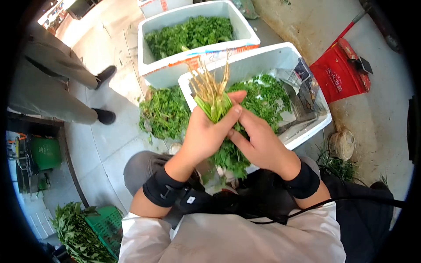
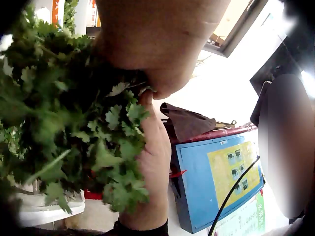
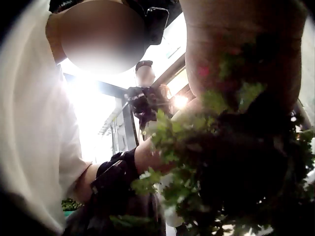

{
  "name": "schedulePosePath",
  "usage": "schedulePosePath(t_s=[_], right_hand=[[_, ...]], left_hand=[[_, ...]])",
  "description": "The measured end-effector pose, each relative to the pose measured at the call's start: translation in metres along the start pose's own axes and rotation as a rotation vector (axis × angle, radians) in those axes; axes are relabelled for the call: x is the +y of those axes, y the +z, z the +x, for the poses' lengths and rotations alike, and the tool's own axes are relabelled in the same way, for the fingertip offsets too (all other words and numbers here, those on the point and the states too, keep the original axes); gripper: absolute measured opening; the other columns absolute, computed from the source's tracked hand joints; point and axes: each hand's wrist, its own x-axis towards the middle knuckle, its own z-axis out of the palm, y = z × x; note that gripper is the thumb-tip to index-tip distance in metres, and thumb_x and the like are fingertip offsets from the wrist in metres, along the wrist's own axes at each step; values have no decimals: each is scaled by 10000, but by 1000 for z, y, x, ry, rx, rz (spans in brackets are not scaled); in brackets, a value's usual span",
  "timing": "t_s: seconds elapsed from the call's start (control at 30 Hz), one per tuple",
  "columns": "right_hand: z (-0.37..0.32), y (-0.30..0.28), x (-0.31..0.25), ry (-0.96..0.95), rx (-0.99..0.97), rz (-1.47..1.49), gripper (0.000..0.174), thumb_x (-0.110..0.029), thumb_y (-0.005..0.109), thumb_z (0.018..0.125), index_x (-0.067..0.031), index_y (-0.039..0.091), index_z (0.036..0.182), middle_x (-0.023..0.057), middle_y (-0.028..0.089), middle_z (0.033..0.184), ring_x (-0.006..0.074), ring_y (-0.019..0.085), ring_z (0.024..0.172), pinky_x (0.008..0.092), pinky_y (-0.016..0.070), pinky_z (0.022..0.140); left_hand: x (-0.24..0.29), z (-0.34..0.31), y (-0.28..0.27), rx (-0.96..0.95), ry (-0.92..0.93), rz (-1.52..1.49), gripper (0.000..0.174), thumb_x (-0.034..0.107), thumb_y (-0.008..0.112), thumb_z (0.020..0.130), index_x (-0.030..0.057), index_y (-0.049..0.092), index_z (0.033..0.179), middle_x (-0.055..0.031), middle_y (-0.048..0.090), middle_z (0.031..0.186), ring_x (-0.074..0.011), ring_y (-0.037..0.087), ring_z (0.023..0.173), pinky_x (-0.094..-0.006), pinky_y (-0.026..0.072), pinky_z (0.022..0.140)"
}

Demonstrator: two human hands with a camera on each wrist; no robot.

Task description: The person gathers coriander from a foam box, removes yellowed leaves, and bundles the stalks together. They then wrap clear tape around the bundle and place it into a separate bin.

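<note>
In the head view both hands hold a bunch of cilantro (image 1: 215, 107) with its pale roots pointing up and its leaves hanging below. My left hand (image 1: 199, 133) grips the stems from the left, thumb across their front. From the right, my right hand (image 1: 265, 147) closes on the same stems, its fingertips meeting the left thumb. Dense cilantro leaves (image 2: 106, 142) fill much of the left wrist view. Leaves (image 3: 182, 182) also hang under the hands in the right wrist view, where the palms' inner sides are hidden.
A white foam box (image 1: 322, 120) with loose cilantro and newspaper stands just beyond the hands. Behind it is another foam box (image 1: 144, 65) full of cilantro. A cilantro heap (image 1: 164, 114) lies on the floor. A red dustpan (image 1: 337, 72) is at right; a person's legs (image 1: 57, 83) stand left.
</note>
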Motion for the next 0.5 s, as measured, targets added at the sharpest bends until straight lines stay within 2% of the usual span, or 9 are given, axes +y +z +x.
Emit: schedulePosePath(t_s=[0.03, 0.1, 0.17, 0.27, 0.3, 0.37, 0.4, 0.43, 0.5], right_hand=[[1, -5, -2, 37, -88, -38, 428, -164, 623, 977, 31, 509, 1339, 244, 580, 1238, 443, 578, 1138, 448, 479, 975], [13, -24, 3, 8, -202, -169, 463, -149, 643, 965, 13, 527, 1384, 208, 570, 1274, 387, 583, 1172, 405, 463, 1041], [18, -47, 16, 149, -159, -60, 455, -153, 641, 979, 0, 538, 1396, 163, 598, 1295, 276, 595, 1202, 377, 473, 1034], [24, -80, 65, 380, -66, 107, 373, -134, 620, 994, 2, 587, 1340, 107, 674, 1177, 194, 615, 1161, 340, 492, 997], [26, -88, 83, 447, -40, 130, 328, -110, 605, 990, 0, 606, 1299, 83, 684, 1107, 171, 626, 1111, 322, 497, 972], [25, -103, 133, 550, 0, 175, 204, -86, 569, 977, -4, 651, 1145, 38, 681, 937, 130, 657, 909, 283, 518, 824], [28, -101, 151, 540, 23, 173, 204, -86, 569, 977, -4, 651, 1145, 38, 681, 937, 130, 657, 909, 283, 518, 824], [32, -100, 166, 621, 6, 116, 187, -94, 553, 972, -1, 654, 1099, 38, 672, 892, 132, 652, 837, 292, 515, 763], [24, -92, 195, 735, -52, 29, 185, -108, 526, 962, 4, 659, 1024, 54, 660, 822, 144, 646, 727, 321, 511, 674]], left_hand=[[3, -2, 1, 19, 1, -43, 183, 57, 573, 1020, -41, 643, 1159, -170, 664, 1292, -202, 625, 1179, -365, 482, 1042], [3, 1, -3, 63, 47, 1, 166, 51, 571, 1021, -44, 637, 1141, -176, 664, 1290, -206, 628, 1180, -365, 487, 1038], [4, 4, -10, 128, 54, 4, 99, 24, 560, 1021, -41, 613, 1074, -193, 665, 1287, -213, 651, 1149, -359, 502, 1018], [11, 8, -32, 200, 82, 192, 56, 26, 599, 1004, -22, 575, 1021, -140, 739, 1102, -184, 696, 1017, -316, 541, 920], [8, 11, -41, 238, 77, 292, 112, 62, 671, 967, -18, 594, 983, -100, 747, 968, -149, 684, 907, -292, 537, 817], [6, 13, -57, 272, 101, 453, 137, 81, 701, 945, -17, 609, 967, -92, 735, 936, -142, 662, 863, -295, 524, 780], [5, 16, -63, 290, 125, 593, 162, 101, 732, 923, -16, 623, 950, -84, 723, 903, -136, 640, 819, -297, 512, 743], [4, 18, -68, 293, 43, 633, 371, 113, 769, 862, -7, 640, 1189, -139, 740, 1026, -212, 704, 923, -332, 532, 837], [4, 20, -71, 311, -38, 706, 369, 97, 768, 849, 7, 640, 1183, -166, 740, 1018, -267, 723, 931, -340, 536, 839]])
